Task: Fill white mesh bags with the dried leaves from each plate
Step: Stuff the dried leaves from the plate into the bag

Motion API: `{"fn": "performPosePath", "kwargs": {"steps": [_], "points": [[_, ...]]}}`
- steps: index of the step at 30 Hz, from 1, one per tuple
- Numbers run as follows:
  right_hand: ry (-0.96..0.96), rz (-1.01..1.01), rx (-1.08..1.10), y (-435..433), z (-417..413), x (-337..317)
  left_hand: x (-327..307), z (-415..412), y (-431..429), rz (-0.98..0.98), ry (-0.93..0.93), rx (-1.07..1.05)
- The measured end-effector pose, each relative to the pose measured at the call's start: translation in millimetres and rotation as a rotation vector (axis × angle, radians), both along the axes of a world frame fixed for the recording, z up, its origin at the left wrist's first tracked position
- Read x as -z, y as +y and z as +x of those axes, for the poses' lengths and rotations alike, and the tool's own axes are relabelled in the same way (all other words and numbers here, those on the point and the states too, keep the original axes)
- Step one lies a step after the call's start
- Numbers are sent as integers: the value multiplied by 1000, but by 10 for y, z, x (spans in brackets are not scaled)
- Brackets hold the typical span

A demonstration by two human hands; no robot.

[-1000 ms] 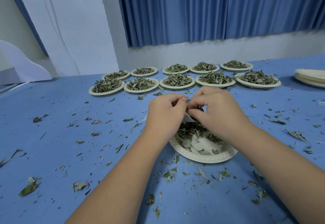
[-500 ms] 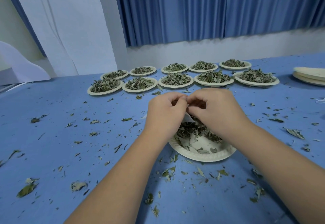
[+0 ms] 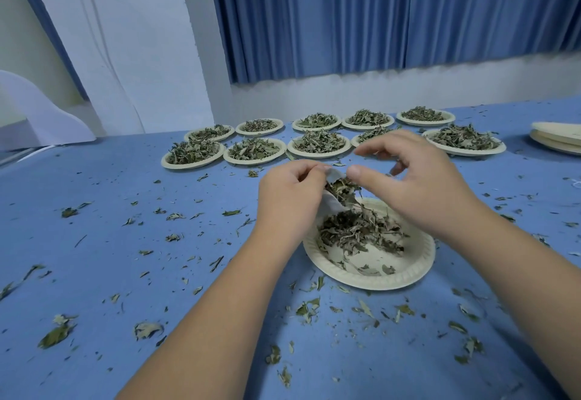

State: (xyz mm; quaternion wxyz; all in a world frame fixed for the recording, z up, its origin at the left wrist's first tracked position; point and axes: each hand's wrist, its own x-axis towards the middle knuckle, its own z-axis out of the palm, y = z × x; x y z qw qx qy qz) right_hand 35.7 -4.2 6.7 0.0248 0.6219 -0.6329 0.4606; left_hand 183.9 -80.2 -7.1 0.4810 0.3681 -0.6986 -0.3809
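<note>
A white paper plate lies in front of me with a loose pile of dried leaves on its far half. My left hand pinches the rim of a small white mesh bag just above the plate's far left edge. Dark leaves stick out of the bag's mouth. My right hand hovers over the plate to the right of the bag, thumb and curved fingers spread apart, thumb tip close to the bag's mouth. It is slightly blurred and I see nothing held in it.
Two rows of several leaf-filled paper plates stand at the back of the blue table. A stack of empty plates sits at the far right. Leaf crumbs litter the cloth all around. A white chair back shows at the left.
My right hand has lifted away from the bag and spread its fingers; before, both hands were pressed together at the bag's mouth. The bag now shows leaves at its opening.
</note>
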Motion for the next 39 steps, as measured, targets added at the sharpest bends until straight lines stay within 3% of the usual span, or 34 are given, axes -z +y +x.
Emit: {"fn": "performPosePath", "kwargs": {"steps": [4,7,14,23,39], "points": [[6,311,-69,20,-53,61,-17,18,-26,31,53,-15],[68,386,-78,-40,-11,150,3,18,-53,59,84,-13],[-228,254,-137,-83,4,195,15,1,-58,39,91,5],[-301,174,-140,-85,-26,193,7,-8,-31,15,64,24],[54,-7,-18,-22,138,142,8,-35,1,53,41,-4]]}}
